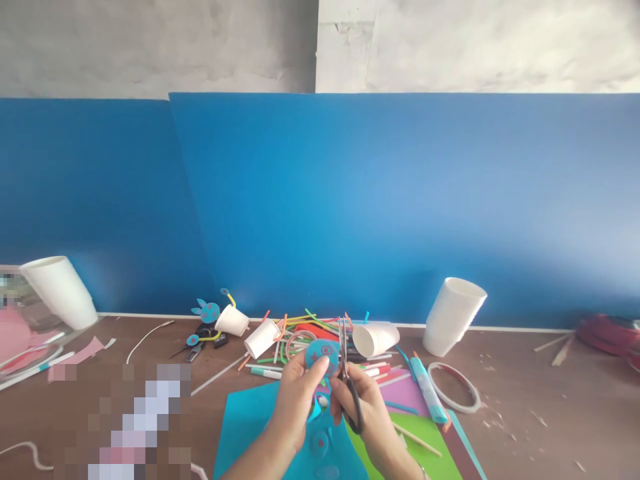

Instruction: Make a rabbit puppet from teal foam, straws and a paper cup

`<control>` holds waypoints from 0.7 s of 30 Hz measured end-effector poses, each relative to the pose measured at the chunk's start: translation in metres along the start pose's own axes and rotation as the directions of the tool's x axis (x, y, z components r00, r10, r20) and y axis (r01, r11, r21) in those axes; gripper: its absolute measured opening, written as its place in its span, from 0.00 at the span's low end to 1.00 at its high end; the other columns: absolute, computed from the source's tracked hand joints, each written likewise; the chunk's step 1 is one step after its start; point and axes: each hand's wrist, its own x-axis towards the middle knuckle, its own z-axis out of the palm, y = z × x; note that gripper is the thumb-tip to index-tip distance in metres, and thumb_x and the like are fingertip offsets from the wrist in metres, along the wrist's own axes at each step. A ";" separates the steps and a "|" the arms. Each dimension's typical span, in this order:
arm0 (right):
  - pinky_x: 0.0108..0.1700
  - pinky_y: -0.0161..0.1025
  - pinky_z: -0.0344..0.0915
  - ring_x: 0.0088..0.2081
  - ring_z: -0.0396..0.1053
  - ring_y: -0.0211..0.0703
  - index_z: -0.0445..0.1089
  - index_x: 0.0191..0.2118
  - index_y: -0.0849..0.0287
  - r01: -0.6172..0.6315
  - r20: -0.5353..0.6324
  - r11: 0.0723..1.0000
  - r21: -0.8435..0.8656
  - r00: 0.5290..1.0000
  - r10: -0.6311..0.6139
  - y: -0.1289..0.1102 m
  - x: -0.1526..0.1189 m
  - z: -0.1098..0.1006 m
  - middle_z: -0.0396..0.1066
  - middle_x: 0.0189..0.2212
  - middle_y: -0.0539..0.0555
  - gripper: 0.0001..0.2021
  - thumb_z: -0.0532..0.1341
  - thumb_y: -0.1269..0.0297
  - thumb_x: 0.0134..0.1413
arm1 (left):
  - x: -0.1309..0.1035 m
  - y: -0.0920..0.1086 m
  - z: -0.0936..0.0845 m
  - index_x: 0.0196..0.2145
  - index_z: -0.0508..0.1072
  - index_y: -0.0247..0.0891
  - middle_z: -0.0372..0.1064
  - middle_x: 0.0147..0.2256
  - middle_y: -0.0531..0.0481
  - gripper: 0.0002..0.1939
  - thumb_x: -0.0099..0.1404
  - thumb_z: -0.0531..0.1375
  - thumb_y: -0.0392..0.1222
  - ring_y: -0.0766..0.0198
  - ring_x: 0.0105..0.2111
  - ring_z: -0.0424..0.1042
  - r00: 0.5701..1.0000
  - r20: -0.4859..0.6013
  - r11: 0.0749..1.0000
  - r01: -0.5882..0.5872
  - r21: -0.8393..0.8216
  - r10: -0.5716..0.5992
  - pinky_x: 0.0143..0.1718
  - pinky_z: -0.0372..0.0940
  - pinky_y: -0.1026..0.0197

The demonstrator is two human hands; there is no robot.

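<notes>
Between the fingers and thumb of my left hand (295,400) is a round blue paper cutout (314,351) with reddish marks drawn on it. My right hand (367,407) grips black-handled scissors (354,403), their blades pointing up beside the cutout's right edge. Whether the blades touch the paper I cannot tell. Below both hands lies a blue paper sheet (245,413), with a small round piece bearing a red mark (321,443) on it. A green sheet (365,443) sits under my right hand, with a thin wooden stick (417,440) across it.
Colourful straws (310,317) and markers (265,372) are piled behind my hands. Paper cups (376,340) lie among them; a cup stack (453,317) stands right, another (60,293) left. A tape roll (455,388) lies right. A blue panel (375,200) borders the table's back.
</notes>
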 end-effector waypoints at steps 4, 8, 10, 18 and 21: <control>0.21 0.31 0.57 0.17 0.61 0.34 0.64 0.33 0.60 -0.013 0.056 1.000 0.009 0.998 0.013 0.001 -0.001 0.003 0.65 0.14 0.46 0.17 0.63 0.50 0.48 | 0.000 0.010 0.001 0.34 0.74 0.35 0.71 0.27 0.49 0.16 0.53 0.64 0.50 0.62 0.27 0.69 0.995 -0.095 1.000 -0.022 -0.011 0.021 0.28 0.64 0.64; 0.22 0.31 0.57 0.19 0.62 0.34 0.64 0.34 0.60 -0.026 0.103 1.000 0.002 0.994 0.026 0.005 -0.003 0.003 0.66 0.16 0.46 0.17 0.63 0.50 0.49 | 0.000 0.012 -0.001 0.36 0.74 0.36 0.72 0.29 0.49 0.14 0.55 0.64 0.47 0.62 0.31 0.70 0.995 -0.102 1.000 -0.014 -0.011 0.012 0.32 0.64 0.64; 0.21 0.30 0.55 0.19 0.61 0.34 0.64 0.34 0.60 -0.033 0.105 0.999 -0.018 0.994 0.035 0.005 -0.003 0.003 0.66 0.16 0.46 0.18 0.63 0.49 0.49 | 0.000 0.011 -0.002 0.36 0.74 0.37 0.72 0.30 0.50 0.12 0.57 0.62 0.47 0.63 0.30 0.70 0.997 -0.080 1.000 -0.009 -0.019 0.007 0.32 0.64 0.65; 0.21 0.31 0.55 0.19 0.61 0.34 0.64 0.35 0.61 0.002 0.128 1.000 0.003 0.992 -0.003 0.000 -0.005 0.007 0.65 0.17 0.46 0.18 0.62 0.49 0.49 | -0.003 0.011 0.001 0.30 0.72 0.36 0.68 0.27 0.51 0.11 0.55 0.63 0.47 0.66 0.26 0.66 0.995 -0.100 0.999 0.026 -0.021 -0.028 0.25 0.62 0.67; 0.23 0.32 0.57 0.19 0.61 0.35 0.64 0.34 0.61 0.022 0.124 1.000 0.012 0.992 -0.023 0.000 -0.006 0.007 0.65 0.17 0.46 0.18 0.63 0.49 0.49 | -0.005 0.010 0.003 0.30 0.71 0.36 0.66 0.24 0.53 0.13 0.54 0.63 0.49 0.67 0.22 0.64 0.994 -0.092 0.998 0.062 -0.032 -0.065 0.19 0.58 0.68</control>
